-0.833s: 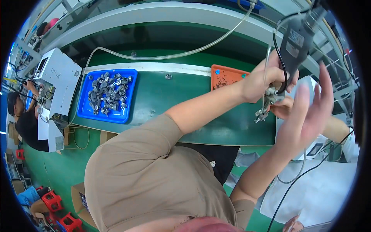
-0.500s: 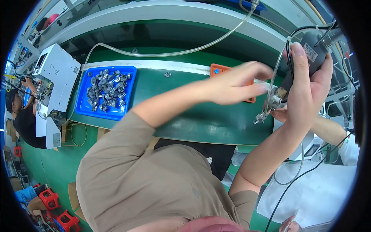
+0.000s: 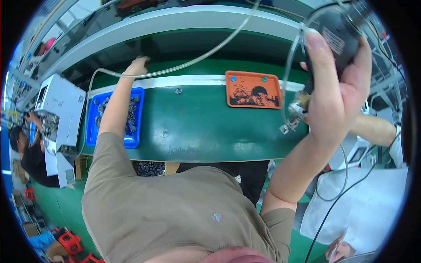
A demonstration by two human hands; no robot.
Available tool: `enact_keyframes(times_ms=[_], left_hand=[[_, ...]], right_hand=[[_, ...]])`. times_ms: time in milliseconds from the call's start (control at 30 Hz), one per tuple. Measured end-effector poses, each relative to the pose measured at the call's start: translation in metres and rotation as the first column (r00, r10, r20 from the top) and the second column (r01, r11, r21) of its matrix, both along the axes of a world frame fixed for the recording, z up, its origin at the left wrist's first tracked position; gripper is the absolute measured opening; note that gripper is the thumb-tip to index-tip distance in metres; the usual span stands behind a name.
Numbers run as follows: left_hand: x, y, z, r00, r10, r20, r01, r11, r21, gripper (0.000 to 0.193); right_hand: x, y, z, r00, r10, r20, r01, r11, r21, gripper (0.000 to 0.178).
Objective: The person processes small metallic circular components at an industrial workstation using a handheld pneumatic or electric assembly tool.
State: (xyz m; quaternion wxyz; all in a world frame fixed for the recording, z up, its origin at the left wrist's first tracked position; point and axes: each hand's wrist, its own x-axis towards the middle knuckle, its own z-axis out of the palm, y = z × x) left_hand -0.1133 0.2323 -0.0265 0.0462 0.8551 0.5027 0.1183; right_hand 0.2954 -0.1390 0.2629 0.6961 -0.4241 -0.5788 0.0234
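Note:
My right hand [image 3: 329, 83], raised at the right, is wrapped round a dark grey powered screwdriver [image 3: 335, 41]. A metal fitting [image 3: 298, 107] at its lower end carries a clear hose. My left hand [image 3: 137, 66] reaches over the blue tray [image 3: 139, 117] to the green surface behind the white strip. Its fingers look drawn together, and what they hold, if anything, is too small to tell. Grey metal parts [image 3: 131, 116] lie in the blue tray, partly behind my left forearm.
An orange tray [image 3: 254, 79] holds small black pieces and two coloured bits. Small clear parts [image 3: 178, 91] lie on the green bench [image 3: 206, 127]. A clear hose [image 3: 197, 60] arcs across the back. A white machine [image 3: 66, 105] stands left; a co-worker's forearm [image 3: 372, 128] is at right.
My left hand has swung from beside the screwdriver far left, past the blue tray. My right hand still grips the screwdriver. The orange tray is now uncovered, and the whole view has shifted slightly.

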Motion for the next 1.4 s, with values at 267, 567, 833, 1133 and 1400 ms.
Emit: enact_keyframes(times_ms=[267,567,833,1133,1400], left_hand=[[-0.002,0.003,-0.007,0.998,-0.036,-0.051,0.027,0.986,-0.163,0.020],[0.058,-0.143,0.040,0.983,-0.183,-0.031,0.147,0.869,-0.472,0.029],[0.059,-0.182,0.040,0.982,-0.191,0.003,0.183,0.936,-0.299,0.037],[0.234,-0.262,0.142,0.349,-0.527,0.775,0.774,0.629,0.079,0.052],[0.349,-0.243,0.184,-0.434,0.303,0.848,0.744,-0.410,0.527,0.058]], right_hand=[[0.004,-0.007,0.009,0.974,-0.032,0.224,0.003,0.992,0.127,0.040],[0.016,0.001,-0.001,0.957,-0.047,0.285,0.038,0.999,0.036,0.039],[0.030,0.001,-0.009,0.915,-0.069,0.396,0.089,0.996,-0.032,0.037],[0.023,-0.007,-0.012,0.822,-0.295,0.486,0.298,0.952,0.073,0.036],[0.003,-0.030,-0.011,0.608,-0.634,0.478,0.542,0.772,0.334,0.034]])
